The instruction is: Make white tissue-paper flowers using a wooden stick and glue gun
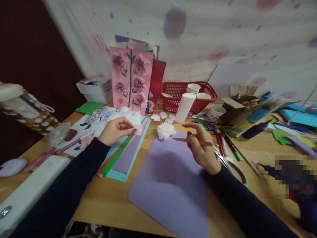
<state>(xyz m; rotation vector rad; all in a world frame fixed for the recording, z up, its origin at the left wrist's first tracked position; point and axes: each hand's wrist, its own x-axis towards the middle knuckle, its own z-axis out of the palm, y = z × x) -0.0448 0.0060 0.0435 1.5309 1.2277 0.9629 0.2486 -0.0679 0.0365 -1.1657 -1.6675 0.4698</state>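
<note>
My left hand (118, 131) pinches a small white tissue paper square (138, 129) between thumb and fingertips, above a stack of coloured paper (128, 153). My right hand (201, 145) grips a thin pointed wooden stick (180, 139), its tip pointing left. Between the hands, a fluffy white tissue flower (165, 131) sits at the top edge of a purple paper sheet (170, 178). Just behind it lie several loose white tissue squares (163, 115), beside an upright white roll (185, 107).
A red basket (173, 105) with paper cups stands at the back, next to a pink flower picture (131, 77). Scissors (231, 167) and pens lie right of my right hand. A dark glue gun (294, 181), partly pixelated, is at far right. A white box-shaped device (34, 191) lies at left.
</note>
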